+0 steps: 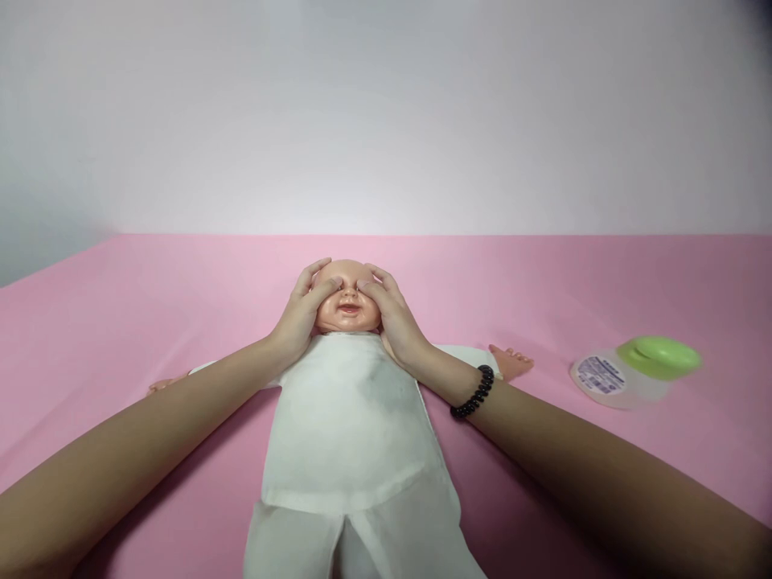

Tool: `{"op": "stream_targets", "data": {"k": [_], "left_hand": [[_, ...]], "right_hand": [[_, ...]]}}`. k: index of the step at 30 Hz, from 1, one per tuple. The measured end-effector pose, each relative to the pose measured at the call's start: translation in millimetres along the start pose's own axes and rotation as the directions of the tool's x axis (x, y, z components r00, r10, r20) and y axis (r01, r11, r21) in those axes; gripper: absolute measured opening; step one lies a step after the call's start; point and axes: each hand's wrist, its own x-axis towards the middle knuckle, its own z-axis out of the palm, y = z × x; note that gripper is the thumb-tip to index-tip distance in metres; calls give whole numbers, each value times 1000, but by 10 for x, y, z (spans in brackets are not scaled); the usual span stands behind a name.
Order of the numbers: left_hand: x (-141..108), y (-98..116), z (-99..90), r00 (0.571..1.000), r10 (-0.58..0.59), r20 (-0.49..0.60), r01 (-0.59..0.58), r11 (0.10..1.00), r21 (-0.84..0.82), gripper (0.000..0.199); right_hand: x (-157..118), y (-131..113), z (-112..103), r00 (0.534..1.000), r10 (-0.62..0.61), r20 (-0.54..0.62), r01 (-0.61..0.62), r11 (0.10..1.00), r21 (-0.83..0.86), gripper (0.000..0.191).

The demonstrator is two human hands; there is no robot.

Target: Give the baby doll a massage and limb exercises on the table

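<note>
A baby doll [350, 315] lies on its back, its head away from me, dressed in a white top [355, 426] and white trousers [386, 535]. My left hand [301, 310] cups the left side of the doll's head, with the thumb on the inner corner of its eye. On the other side, my right hand [398, 318] cups the head in the same way, its thumb over the other eye. The fingers of both hands are spread and curve around the head; some fingertips are hidden behind it.
A pink cloth [199, 289] covers the surface beneath the doll. To the right lies a clear bottle [648, 386] with a green cap [663, 356] and a printed label. A black coiled band [474, 394] circles my right wrist. Behind stands a pale wall.
</note>
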Motion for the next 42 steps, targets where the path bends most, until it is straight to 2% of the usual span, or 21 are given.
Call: {"op": "stream_targets", "data": {"k": [15, 19, 21, 25, 28, 31, 37, 42], "left_hand": [[13, -15, -12, 999, 42, -5, -41, 997, 68, 55], [-1, -14, -9, 999, 33, -5, -33, 997, 68, 56], [-17, -17, -14, 999, 44, 7, -45, 996, 71, 57], [-43, 1, -73, 995, 29, 99, -40, 993, 110, 66], [-49, 53, -158, 982, -45, 185, 9, 982, 188, 80], [-47, 113, -244, 964, -103, 245, 34, 962, 272, 95], [-34, 136, -341, 931, -48, 361, -101, 918, 383, 109], [-34, 107, -343, 926, -10, 378, -126, 935, 331, 104]], "right_hand": [[11, 0, -6, 1000, 1, -2, -1, 1000, 18, 51], [6, 6, -8, 1000, 10, 24, -11, 999, 38, 54], [-21, -11, -10, 998, 24, 55, -27, 998, 52, 63], [-94, -74, -37, 983, 48, 177, -55, 998, 39, 94], [-118, -110, -80, 959, 69, 274, -81, 996, 32, 103], [-112, -134, -112, 950, 103, 295, -112, 994, 12, 110], [-101, -182, -115, 944, 147, 296, -185, 977, 103, 104], [-83, -174, -128, 944, 144, 295, -190, 973, 130, 99]]}}
